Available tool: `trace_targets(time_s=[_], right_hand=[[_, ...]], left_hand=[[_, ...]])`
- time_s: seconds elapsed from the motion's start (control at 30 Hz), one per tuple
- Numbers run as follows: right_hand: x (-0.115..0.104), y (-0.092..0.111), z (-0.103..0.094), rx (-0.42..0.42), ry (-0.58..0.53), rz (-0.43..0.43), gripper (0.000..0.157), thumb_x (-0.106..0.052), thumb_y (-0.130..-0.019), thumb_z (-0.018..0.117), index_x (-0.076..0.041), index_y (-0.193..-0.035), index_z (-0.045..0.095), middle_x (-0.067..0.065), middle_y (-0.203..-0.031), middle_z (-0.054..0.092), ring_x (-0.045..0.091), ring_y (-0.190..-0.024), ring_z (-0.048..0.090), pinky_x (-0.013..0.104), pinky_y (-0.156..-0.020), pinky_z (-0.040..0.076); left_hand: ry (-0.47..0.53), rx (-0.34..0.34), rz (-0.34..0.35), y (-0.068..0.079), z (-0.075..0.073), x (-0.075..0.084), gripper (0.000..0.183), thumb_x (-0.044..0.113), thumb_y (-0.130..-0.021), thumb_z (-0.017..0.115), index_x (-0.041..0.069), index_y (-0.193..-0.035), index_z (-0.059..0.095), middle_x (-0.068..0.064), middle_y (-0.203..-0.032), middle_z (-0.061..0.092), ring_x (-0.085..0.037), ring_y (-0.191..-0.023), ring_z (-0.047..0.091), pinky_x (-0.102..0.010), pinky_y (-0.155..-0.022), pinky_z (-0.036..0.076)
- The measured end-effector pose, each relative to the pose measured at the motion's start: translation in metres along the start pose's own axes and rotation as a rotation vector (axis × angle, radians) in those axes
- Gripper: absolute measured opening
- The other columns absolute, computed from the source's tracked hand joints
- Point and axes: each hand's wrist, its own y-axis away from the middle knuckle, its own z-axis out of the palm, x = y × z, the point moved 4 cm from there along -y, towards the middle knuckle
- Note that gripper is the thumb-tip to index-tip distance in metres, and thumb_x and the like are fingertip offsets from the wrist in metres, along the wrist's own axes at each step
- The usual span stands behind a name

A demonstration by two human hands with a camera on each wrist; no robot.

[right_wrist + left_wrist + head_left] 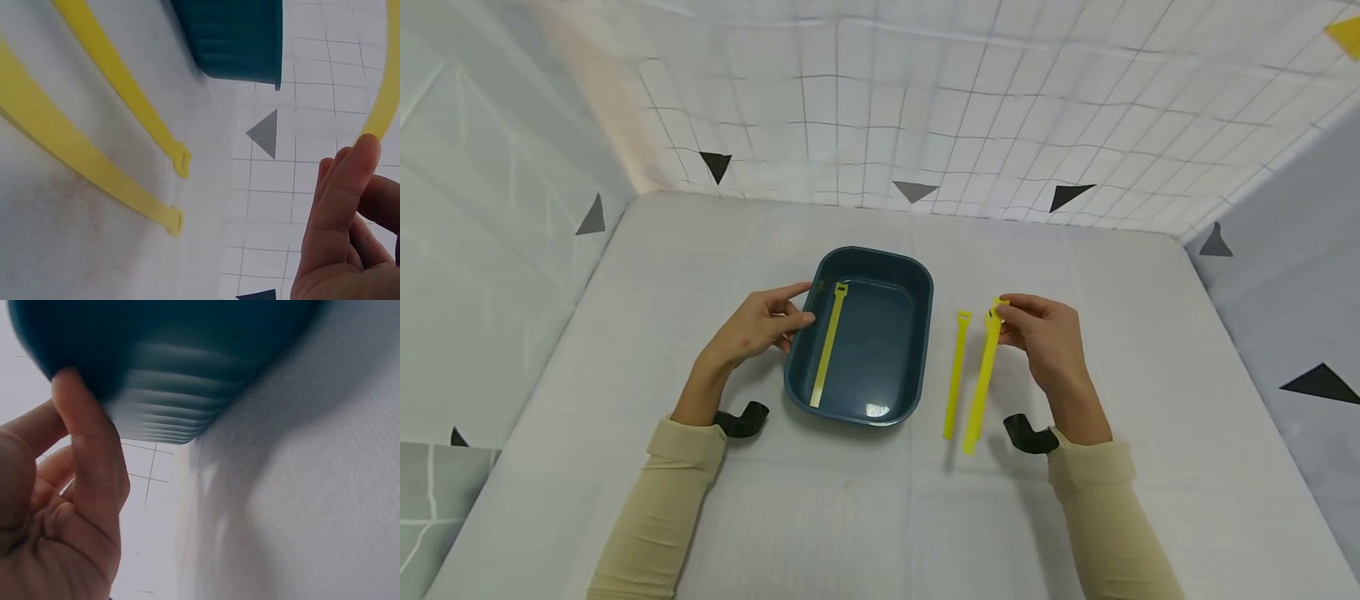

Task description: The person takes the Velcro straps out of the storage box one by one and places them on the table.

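A dark teal tray [872,354] stands on the table, with one yellow cable strap [829,346] lying lengthwise inside it near the left wall. My left hand [754,327] grips the tray's left rim, thumb over the edge and fingers along the outer wall. To the right of the tray, my right hand [1047,337] pinches another yellow cable strap [982,379] by its slotted head, and its tail hangs toward me. Two more straps lie on the table in the right wrist view: a left strap [81,147] and a right strap [128,90]. The held strap hides most of one in the head view.
White cloth covers the table [850,517]. A gridded white sheet [895,108] with dark triangle marks rises behind it, and grey side sheets [1292,308] flank it. Black curved wrist mounts [743,420] stick out inward from both cuffs.
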Motion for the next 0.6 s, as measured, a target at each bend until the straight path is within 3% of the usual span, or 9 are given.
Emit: trace_targets(time_s=[0.6], right_hand=[[0.012,-0.002,-0.021,0.007,0.015,0.024,0.038,-0.007,-0.093,0.069,0.015,-0.121,0.058,0.003,-0.088,0.070,0.014,-0.062,0.063,0.023,-0.061,0.057]], left_hand=[[-0.003,0.004,-0.013,-0.001,0.001,-0.001,0.062,0.020,-0.097,0.067,0.011,-0.152,0.040,-0.024,-0.095,0.062,-0.020,-0.067,0.057,-0.034,-0.060,0.057]])
